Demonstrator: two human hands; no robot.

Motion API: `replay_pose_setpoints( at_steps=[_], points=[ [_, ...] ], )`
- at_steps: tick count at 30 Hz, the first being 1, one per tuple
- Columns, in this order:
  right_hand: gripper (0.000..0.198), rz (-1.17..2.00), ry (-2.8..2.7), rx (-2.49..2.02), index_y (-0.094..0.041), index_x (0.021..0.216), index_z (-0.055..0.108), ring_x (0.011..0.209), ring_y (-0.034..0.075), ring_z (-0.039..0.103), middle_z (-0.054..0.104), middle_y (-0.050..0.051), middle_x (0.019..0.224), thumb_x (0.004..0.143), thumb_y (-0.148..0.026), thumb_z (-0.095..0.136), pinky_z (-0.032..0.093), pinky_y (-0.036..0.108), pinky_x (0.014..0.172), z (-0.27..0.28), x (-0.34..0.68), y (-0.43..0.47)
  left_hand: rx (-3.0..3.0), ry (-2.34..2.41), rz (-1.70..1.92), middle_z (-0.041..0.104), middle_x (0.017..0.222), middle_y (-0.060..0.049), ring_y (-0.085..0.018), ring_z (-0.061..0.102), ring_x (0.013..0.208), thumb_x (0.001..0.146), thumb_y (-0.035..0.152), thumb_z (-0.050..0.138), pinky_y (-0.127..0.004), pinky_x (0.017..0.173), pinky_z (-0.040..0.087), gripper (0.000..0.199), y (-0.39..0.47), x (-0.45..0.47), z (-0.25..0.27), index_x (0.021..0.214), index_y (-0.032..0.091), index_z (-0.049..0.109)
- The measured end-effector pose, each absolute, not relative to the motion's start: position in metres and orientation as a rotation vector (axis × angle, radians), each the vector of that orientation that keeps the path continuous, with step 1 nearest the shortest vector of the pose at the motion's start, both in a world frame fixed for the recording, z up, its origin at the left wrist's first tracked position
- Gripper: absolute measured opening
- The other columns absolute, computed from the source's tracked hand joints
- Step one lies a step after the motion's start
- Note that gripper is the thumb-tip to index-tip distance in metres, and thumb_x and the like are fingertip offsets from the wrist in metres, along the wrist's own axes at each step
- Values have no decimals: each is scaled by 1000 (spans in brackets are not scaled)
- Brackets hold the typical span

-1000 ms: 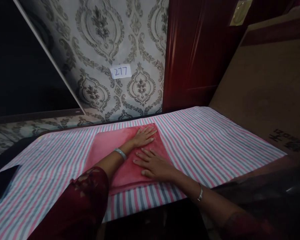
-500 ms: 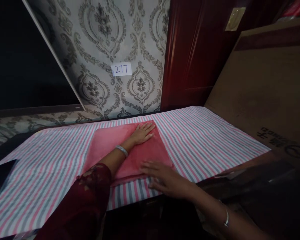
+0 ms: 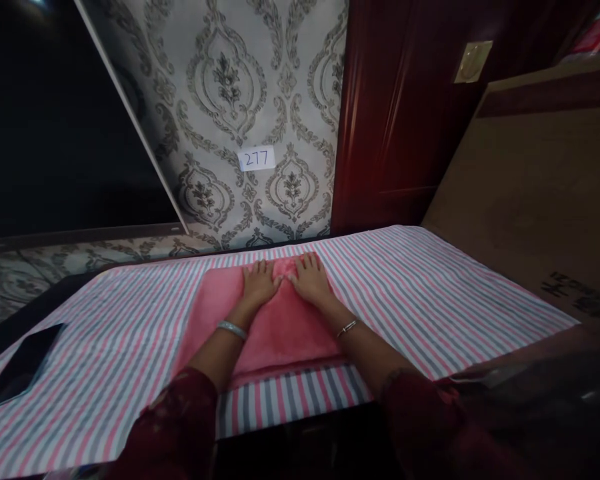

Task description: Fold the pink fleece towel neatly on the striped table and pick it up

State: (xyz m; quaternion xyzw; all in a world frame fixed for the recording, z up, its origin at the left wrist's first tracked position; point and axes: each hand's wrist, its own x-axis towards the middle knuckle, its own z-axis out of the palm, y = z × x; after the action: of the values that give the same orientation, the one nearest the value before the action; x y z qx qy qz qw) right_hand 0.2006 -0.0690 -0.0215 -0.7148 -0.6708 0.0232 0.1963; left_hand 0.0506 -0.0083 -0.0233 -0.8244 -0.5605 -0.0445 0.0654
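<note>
A pink plush cloth (image 3: 285, 333), folded into a flat rectangle, lies on a striped tablecloth (image 3: 395, 287). My left hand (image 3: 260, 283) rests flat on the cloth's far part, fingers spread and pointing away from me. Beside it, my right hand (image 3: 310, 279) is laid flat near the far right corner, its fingers also apart. The two thumbs come close together, and between them the pile looks slightly ruffled. Neither hand grips anything. Each wrist wears a silvery bangle.
A dark phone (image 3: 20, 367) lies on the tablecloth at the left. Behind the table are a large black screen (image 3: 75, 127), patterned wallpaper with a paper label (image 3: 257, 158) reading 277, and a dark red door (image 3: 385, 120). A big cardboard box (image 3: 540, 193) stands at the right.
My right hand has moved from the cloth's near edge to its far edge, next to the left. My left hand has shifted leftward on the cloth. The view has tilted slightly.
</note>
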Motion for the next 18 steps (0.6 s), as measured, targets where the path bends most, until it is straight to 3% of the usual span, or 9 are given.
replay_pose_setpoints(
  at_steps=[5, 12, 18],
  points=[
    [65, 20, -1920, -2001, -9, 155, 36, 153, 34, 16, 26, 18, 164, 102, -45, 40, 17, 50, 121, -52, 205, -70, -2477, -1692, -187, 33, 162, -18, -33, 30, 149, 101, 52, 28, -62, 118, 21, 67, -12, 49, -40, 156, 14, 34],
    [67, 85, -1958, -2035, -11, 157, 32, 154, 33, 14, 23, 18, 165, 102, -49, 37, 16, 49, 121, -45, 206, -68, -2499, -1722, -191, 32, 163, -16, -33, 28, 150, 101, 52, 27, -62, 118, 22, 66, -9, 48, -38, 156, 17, 33],
    [65, 170, -2164, -1959, -21, 159, 28, 155, 31, 8, 15, 13, 168, 102, -50, 38, 15, 55, 121, -43, 219, -105, -2510, -1719, -202, 33, 163, -17, -33, 29, 149, 101, 53, 28, -62, 118, 22, 67, -11, 47, -37, 156, 15, 33]
  ],
)
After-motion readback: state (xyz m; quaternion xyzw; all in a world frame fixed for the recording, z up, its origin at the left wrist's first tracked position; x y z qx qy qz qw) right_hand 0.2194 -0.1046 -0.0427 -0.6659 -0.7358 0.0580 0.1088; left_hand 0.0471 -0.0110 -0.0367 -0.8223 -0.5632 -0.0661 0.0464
